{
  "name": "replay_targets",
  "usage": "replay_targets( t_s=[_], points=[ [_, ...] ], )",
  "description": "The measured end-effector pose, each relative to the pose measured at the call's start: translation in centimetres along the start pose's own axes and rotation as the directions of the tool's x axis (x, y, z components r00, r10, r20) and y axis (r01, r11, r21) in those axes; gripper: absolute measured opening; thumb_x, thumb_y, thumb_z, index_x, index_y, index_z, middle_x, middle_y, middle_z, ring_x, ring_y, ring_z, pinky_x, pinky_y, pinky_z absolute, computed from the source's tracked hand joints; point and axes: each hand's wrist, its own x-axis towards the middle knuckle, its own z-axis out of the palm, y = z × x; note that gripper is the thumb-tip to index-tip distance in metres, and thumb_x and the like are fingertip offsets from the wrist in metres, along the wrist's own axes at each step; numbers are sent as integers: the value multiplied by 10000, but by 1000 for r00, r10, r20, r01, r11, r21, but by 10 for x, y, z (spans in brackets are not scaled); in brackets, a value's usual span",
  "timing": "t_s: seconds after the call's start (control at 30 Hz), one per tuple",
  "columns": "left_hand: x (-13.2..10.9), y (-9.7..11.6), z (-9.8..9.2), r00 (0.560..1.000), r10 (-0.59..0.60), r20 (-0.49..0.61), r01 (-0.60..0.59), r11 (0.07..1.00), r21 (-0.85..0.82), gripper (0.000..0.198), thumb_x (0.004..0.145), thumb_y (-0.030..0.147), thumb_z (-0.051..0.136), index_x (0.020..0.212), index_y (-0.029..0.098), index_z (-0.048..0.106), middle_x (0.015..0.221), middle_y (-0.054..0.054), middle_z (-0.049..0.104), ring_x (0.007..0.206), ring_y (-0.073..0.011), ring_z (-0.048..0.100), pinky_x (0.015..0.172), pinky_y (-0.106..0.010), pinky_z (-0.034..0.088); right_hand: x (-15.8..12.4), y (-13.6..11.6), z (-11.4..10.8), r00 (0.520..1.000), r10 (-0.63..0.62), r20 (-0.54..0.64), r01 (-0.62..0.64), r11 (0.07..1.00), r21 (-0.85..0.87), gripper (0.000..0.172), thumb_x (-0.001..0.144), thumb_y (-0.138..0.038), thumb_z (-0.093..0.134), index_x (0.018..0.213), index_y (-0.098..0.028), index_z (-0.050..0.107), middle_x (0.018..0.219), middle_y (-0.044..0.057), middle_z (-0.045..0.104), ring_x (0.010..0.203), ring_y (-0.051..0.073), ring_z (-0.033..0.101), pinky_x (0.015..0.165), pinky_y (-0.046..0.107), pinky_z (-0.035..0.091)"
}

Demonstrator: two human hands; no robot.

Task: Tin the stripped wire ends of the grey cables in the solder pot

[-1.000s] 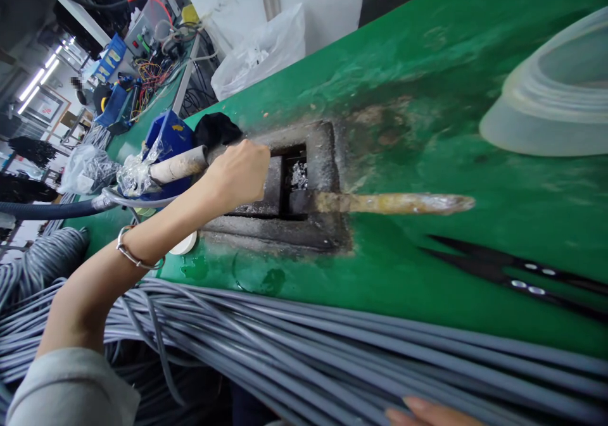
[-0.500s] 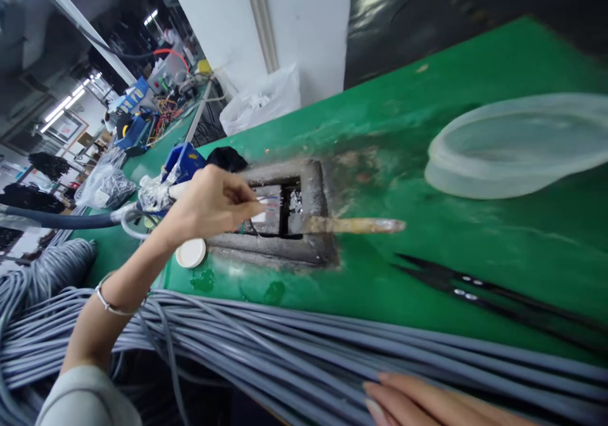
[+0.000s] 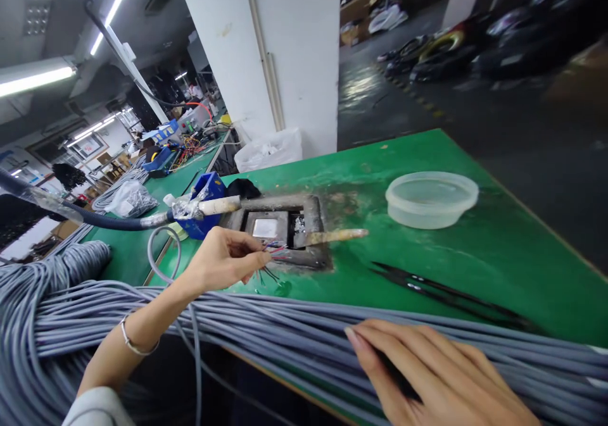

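Pinched between the thumb and fingers of my left hand is a grey cable, its thin coloured wires fanning out past the fingertips. These wire ends hang over the near rim of a solder pot sunk in the bench, with a shiny silver pool in it. A scraper with a worn, stained handle lies across the pot's right side. My right hand rests over a thick bundle of grey cables, fingers stretched out, holding nothing I can see.
Black tweezers-like snips lie right of the pot, before a clear plastic tub. Behind my left hand are a blue bin and an extraction hose. A white pillar stands beyond the green bench.
My left hand has drawn the wires from above the silver pool towards me, to the pot's near rim. More of my right hand shows over the cables. The camera view has tilted up.
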Motion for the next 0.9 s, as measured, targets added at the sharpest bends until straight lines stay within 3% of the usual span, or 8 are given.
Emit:
replay_targets(
  t_s=[0.13, 0.23, 0.37, 0.5, 0.57, 0.7, 0.9],
  points=[
    [-26, -2, 1, 999, 32, -13, -33, 997, -76, 301, 627, 380, 759, 633, 110, 625, 401, 43, 478, 352, -45, 395, 351, -170, 270, 1, -5, 1, 999, -2, -43, 3, 1000, 25, 211, 995, -217, 434, 831, -183, 561, 705, 32, 654, 648, 192, 590, 674, 349, 395],
    [-44, -5, 5, 996, 76, -40, -81, 988, -132, 335, 646, 420, 751, 645, 112, 620, 388, 51, 464, 340, -38, 382, 344, -163, 265, 0, -16, 2, 995, 58, -81, -43, 984, 175, 137, 972, -198, 486, 860, -192, 565, 731, 23, 639, 655, 171, 602, 694, 322, 433],
    [-63, -6, 12, 993, 102, -61, -115, 958, -262, 416, 598, 495, 777, 614, 125, 587, 353, 62, 445, 307, -31, 352, 316, -160, 236, -2, -40, 1, 987, 135, -88, -91, 917, 389, 116, 937, -144, 526, 854, -212, 569, 738, 3, 630, 649, 150, 616, 697, 278, 476],
    [-80, -10, 20, 988, 91, -124, -134, 904, -407, 451, 542, 497, 819, 569, 126, 564, 341, 55, 452, 275, -27, 344, 291, -154, 205, -8, -62, 0, 973, 230, -22, -185, 832, 523, 100, 898, -140, 570, 861, -227, 602, 751, -4, 632, 652, 141, 617, 649, 239, 508],
    [-87, -15, 26, 982, 66, -175, -146, 854, -499, 451, 517, 474, 840, 555, 121, 562, 360, 47, 475, 268, -27, 355, 281, -147, 197, -12, -70, 1, 951, 308, 31, -269, 773, 574, 45, 887, -215, 608, 924, -236, 621, 794, 4, 646, 672, 143, 627, 646, 226, 536],
    [-98, -31, 42, 962, -32, -272, -174, 697, -696, 442, 449, 410, 882, 545, 108, 572, 472, 10, 583, 266, -14, 368, 267, -136, 194, -21, -83, 6, 919, 367, 143, -364, 653, 664, 231, 835, -341, 686, 1044, -255, 636, 899, 17, 703, 753, 156, 680, 709, 220, 579],
    [-109, -52, 59, 952, -170, -255, -133, 520, -843, 453, 399, 372, 903, 542, 98, 571, 481, 18, 575, 272, 7, 343, 276, -118, 206, -24, -102, 12, 874, 435, 216, -416, 440, 796, 209, 801, -253, 713, 1008, -243, 685, 911, 21, 737, 763, 175, 716, 716, 217, 595]
  ],
)
